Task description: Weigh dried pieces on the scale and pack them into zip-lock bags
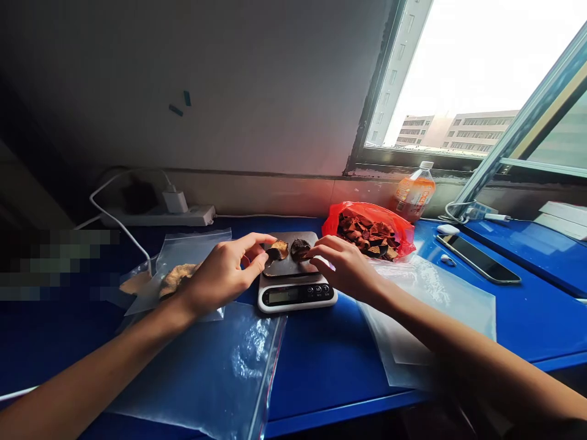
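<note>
A small kitchen scale (pixel 297 296) stands on the blue table, with two dried, curled slices on its metal plate (pixel 287 269). My left hand (pixel 232 264) pinches the edge of the left dried slice (pixel 278 249), which is tan inside with a dark rim. Fingers of my right hand (pixel 343 266) close on the right edge of the dark dried slice (pixel 300 249); their tips are partly hidden. The scale's display is too dim to read. Just behind my right hand, a red plastic bag (pixel 403 235) lies open, full of similar dried brown slices (pixel 367 235).
Clear zip bags (pixel 197 366) lie at front left, one with tan pieces (pixel 177 280) behind my left wrist. More clear bags (pixel 440 311) lie right. Beyond are a phone (pixel 479 260), an earbud (pixel 447 260), an orange drink bottle (pixel 415 192) and a power strip (pixel 197 216) with a white cable.
</note>
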`<state>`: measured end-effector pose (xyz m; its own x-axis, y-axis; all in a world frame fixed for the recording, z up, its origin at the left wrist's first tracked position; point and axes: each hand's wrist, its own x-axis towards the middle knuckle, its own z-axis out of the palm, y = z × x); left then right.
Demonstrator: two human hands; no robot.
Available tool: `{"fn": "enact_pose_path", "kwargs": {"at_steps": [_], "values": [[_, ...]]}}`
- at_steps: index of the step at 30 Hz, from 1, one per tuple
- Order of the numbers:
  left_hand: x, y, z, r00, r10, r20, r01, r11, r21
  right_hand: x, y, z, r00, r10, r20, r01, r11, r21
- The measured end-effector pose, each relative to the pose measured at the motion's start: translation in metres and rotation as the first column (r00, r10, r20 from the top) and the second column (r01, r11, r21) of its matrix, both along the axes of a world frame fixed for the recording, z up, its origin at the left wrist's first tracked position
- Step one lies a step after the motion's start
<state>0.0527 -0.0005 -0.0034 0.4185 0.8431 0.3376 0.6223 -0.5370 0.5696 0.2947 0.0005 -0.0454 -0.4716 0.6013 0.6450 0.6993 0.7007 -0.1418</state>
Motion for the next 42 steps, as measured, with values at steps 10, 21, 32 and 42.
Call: {"fn": "enact_pose_path", "kwargs": {"at_steps": [10, 21, 32, 42], "values": [[-0.002, -0.010, 0.003, 1.000, 0.016, 0.017, -0.017, 0.998, 0.066, 0.007, -0.010, 0.004, 0.992, -0.086, -0.095, 0.106, 0.967, 0.231], [-0.002, -0.006, -0.006, 0.998, 0.050, -0.024, -0.045, 0.986, 0.163, 0.031, -0.004, 0.002, 0.970, -0.086, -0.226, 0.131, 0.973, 0.192], [0.000, -0.010, -0.007, 0.998, 0.031, -0.059, -0.019, 0.983, 0.185, 0.027, -0.009, 0.000, 0.981, -0.029, -0.191, 0.069, 0.977, 0.203], [-0.001, -0.009, -0.008, 0.998, -0.001, -0.055, 0.014, 0.974, 0.224, 0.020, -0.014, 0.003, 0.974, -0.077, -0.211, 0.115, 0.977, 0.177]]}}
